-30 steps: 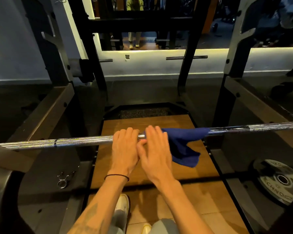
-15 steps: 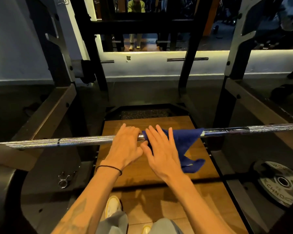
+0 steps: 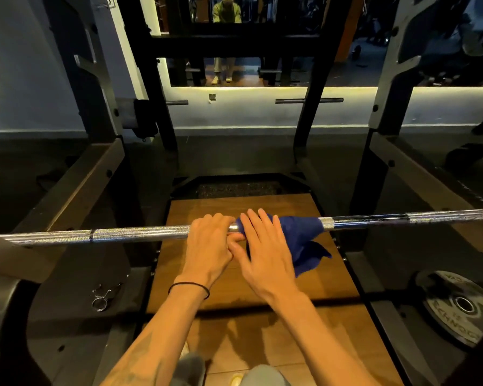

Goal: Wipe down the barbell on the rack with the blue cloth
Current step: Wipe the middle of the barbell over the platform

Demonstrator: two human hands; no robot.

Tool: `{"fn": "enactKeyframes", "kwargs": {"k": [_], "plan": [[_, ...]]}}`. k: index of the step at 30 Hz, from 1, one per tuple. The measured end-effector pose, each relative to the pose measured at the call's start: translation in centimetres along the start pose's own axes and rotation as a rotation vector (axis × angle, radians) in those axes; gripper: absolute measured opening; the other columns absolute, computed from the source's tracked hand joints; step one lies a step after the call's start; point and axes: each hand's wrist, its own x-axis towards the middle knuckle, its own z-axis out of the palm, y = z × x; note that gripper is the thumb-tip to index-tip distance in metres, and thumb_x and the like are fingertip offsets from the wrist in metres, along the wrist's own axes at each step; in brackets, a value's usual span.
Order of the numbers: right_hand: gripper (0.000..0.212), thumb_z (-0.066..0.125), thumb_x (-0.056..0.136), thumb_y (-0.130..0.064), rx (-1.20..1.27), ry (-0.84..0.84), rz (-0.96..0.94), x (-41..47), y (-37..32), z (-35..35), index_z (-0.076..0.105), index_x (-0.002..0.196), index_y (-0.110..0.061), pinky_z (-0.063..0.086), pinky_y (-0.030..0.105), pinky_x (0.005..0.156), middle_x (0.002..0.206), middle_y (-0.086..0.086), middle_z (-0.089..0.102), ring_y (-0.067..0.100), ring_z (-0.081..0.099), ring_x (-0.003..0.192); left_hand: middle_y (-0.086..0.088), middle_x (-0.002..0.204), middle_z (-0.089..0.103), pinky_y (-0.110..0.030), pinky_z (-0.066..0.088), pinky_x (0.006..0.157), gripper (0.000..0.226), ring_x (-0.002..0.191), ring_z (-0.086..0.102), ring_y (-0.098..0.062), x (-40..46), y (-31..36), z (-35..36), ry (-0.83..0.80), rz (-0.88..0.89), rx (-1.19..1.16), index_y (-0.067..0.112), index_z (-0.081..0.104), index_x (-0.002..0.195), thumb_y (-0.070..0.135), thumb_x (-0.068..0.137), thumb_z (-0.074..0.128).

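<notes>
A silver barbell (image 3: pixel 140 234) runs across the view, resting on the rack's side arms. A blue cloth (image 3: pixel 301 238) is draped over the bar near its middle, one corner hanging below. My right hand (image 3: pixel 262 246) lies flat on the cloth's left part with straight, spread fingers pressing it on the bar. My left hand (image 3: pixel 209 243) sits just left of it, fingers curled over the bare bar, thumbs nearly touching.
Dark rack uprights (image 3: pixel 393 107) and sloped safety arms (image 3: pixel 76 188) flank a wooden platform (image 3: pixel 234 288). A weight plate (image 3: pixel 463 307) lies on the floor at right, a spring collar (image 3: pixel 102 298) at left. A mirror (image 3: pixel 262 51) ahead reflects a person.
My right hand has flattened on the cloth with fingers spread, and the cloth's far end has drawn in leftward. My left hand keeps its place on the bar.
</notes>
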Motion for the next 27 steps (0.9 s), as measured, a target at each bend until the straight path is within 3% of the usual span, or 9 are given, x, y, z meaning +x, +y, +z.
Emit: {"fn": "enactKeyframes", "kwargs": {"k": [2,4,7,10,12,14,18,23,27], "plan": [[0.062,0.029,0.103,-0.055,-0.063,-0.005,-0.070,0.1,2.5,-1.3,0.044,0.149,-0.016,0.010,0.034,0.123,0.152,0.003,0.046,0.021,0.035,0.145,0.011,0.085,0.057,-0.024,0.028,0.075,0.022,0.076,0.047,-0.010,-0.4,-0.3,0.4,0.066,-0.014,-0.074,0.026,0.064,0.102,0.042,0.087,0.065],[0.054,0.036,0.101,-0.047,-0.130,0.116,0.010,0.1,5.7,-2.1,0.055,0.136,-0.012,0.016,0.037,0.118,0.134,0.005,0.058,0.027,0.049,0.130,0.010,0.085,0.058,-0.022,0.025,0.075,0.025,0.078,0.050,-0.012,-0.6,-0.4,0.8,0.127,-0.014,-0.128,0.025,0.065,0.101,0.040,0.083,0.073],[0.056,0.034,0.101,-0.047,-0.138,0.230,0.252,0.0,7.8,-2.3,0.060,0.131,-0.008,0.013,0.043,0.121,0.131,0.007,0.062,0.029,0.048,0.134,0.010,0.085,0.059,-0.022,0.024,0.076,0.029,0.078,0.050,-0.013,-0.4,-0.1,1.0,0.172,-0.036,-0.164,0.024,0.065,0.099,0.040,0.079,0.078],[0.053,0.036,0.099,-0.049,-0.012,0.259,0.369,0.9,4.5,-1.2,0.061,0.122,-0.009,0.016,0.049,0.123,0.120,0.005,0.065,0.030,0.050,0.130,0.011,0.086,0.060,-0.021,0.026,0.078,0.028,0.080,0.050,-0.010,-0.4,0.1,0.8,0.147,-0.065,-0.162,0.025,0.065,0.099,0.040,0.079,0.077],[0.050,0.038,0.099,-0.052,0.075,0.192,0.273,1.1,1.5,-0.3,0.058,0.125,-0.015,0.017,0.048,0.123,0.122,0.001,0.062,0.025,0.050,0.130,0.010,0.087,0.060,-0.021,0.028,0.080,0.025,0.082,0.052,-0.011,-0.6,0.3,0.8,0.136,-0.079,-0.159,0.025,0.064,0.099,0.033,0.079,0.077],[0.057,0.036,0.100,-0.054,0.108,0.105,0.109,0.5,-0.1,0.6,0.053,0.138,-0.015,0.011,0.041,0.125,0.138,0.001,0.056,0.022,0.041,0.140,0.008,0.087,0.062,-0.021,0.029,0.080,0.025,0.081,0.054,-0.013,-0.6,0.6,0.7,0.128,-0.089,-0.147,0.024,0.064,0.099,0.026,0.078,0.077],[0.057,0.035,0.102,-0.051,-0.006,0.024,-0.057,0.5,3.3,-1.3,0.051,0.142,-0.014,0.008,0.031,0.122,0.142,0.002,0.054,0.021,0.042,0.138,0.008,0.088,0.063,-0.024,0.031,0.081,0.027,0.083,0.056,-0.014,-0.4,1.1,0.2,0.091,-0.117,-0.114,0.024,0.064,0.100,0.032,0.078,0.078],[0.058,0.035,0.101,-0.044,-0.162,0.181,0.167,-0.7,10.2,-3.1,0.058,0.135,-0.004,0.022,0.049,0.119,0.137,0.012,0.059,0.032,0.046,0.135,0.013,0.088,0.058,-0.021,0.025,0.078,0.031,0.083,0.050,-0.011,-0.2,0.9,0.3,0.069,-0.143,-0.096,0.027,0.063,0.103,0.048,0.082,0.071],[0.060,0.028,0.100,-0.049,-0.146,0.195,0.407,0.1,7.9,-3.1,0.059,0.130,-0.008,0.017,0.051,0.121,0.134,0.009,0.060,0.031,0.041,0.139,0.016,0.089,0.052,-0.023,0.028,0.084,0.032,0.084,0.043,-0.005,-0.3,1.3,0.3,0.058,-0.152,-0.090,0.026,0.062,0.109,0.048,0.086,0.067]]}}
